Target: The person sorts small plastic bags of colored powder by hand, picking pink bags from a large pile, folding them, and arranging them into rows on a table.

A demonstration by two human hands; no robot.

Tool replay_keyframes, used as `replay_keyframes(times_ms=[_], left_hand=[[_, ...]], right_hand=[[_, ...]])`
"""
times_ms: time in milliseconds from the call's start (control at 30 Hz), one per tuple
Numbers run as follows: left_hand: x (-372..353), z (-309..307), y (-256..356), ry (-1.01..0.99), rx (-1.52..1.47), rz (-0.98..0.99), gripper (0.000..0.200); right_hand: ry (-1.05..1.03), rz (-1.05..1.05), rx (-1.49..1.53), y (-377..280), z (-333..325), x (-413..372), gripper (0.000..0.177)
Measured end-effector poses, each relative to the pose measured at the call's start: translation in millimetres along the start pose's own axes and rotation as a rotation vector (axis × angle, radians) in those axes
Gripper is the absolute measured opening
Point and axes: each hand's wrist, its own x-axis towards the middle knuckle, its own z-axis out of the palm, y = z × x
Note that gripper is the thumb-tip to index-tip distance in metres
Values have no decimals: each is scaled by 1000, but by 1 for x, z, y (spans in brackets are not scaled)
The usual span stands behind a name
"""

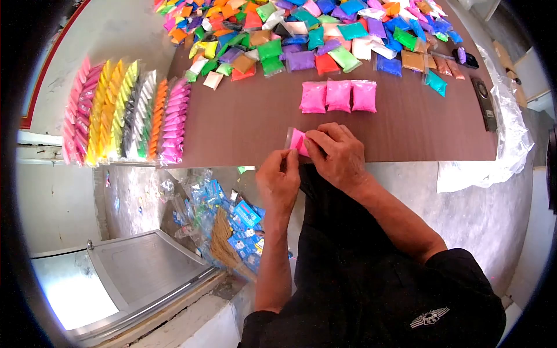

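Between the hands (278, 178) is a pink packet (297, 140); both grip it.

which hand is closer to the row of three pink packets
Right. The right hand is just short of the row of three pink packets; the left hand is farther back, to the left.

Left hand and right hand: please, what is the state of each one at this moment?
Left hand: grip closed, pinching the small pink packet at its near edge.
Right hand: grip closed, holding the same packet's right side.
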Motion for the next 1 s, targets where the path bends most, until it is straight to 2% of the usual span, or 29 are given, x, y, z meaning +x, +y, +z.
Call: replay_keyframes(times_ms=[67,133,233,467,533,567,767,800,867,1000], left_hand=[[5,3,-5,-27,41,-22,14],[12,0,-12,-27,179,57,16],[26,-5,-17,-1,268,75,12],[24,-15,9,21,68,-82,13],[22,-10,22,13,46,84,12],[22,-7,20,17,45,80,12],[45,2,-1,-140,131,18,16],[50,0,-4,-136,132,20,16],[57,-2,-12,-115,328,109,20],[58,-6,-10,-100,275,44,20]], right_hand=[[17,-23,1,1,0,0,11],[12,-9,1,3,3,-1,11],[10,-2,2,2,4,1,12],[15,15,-6,1,3,1,13],[6,14,-17,2,4,0,10],[1,13,-27,2,4,0,9],[6,5,-31,2,4,2,9],[7,2,-29,2,5,3,9],[31,2,-38,1,6,2,8],[1,15,-52,0,2,1,7]])
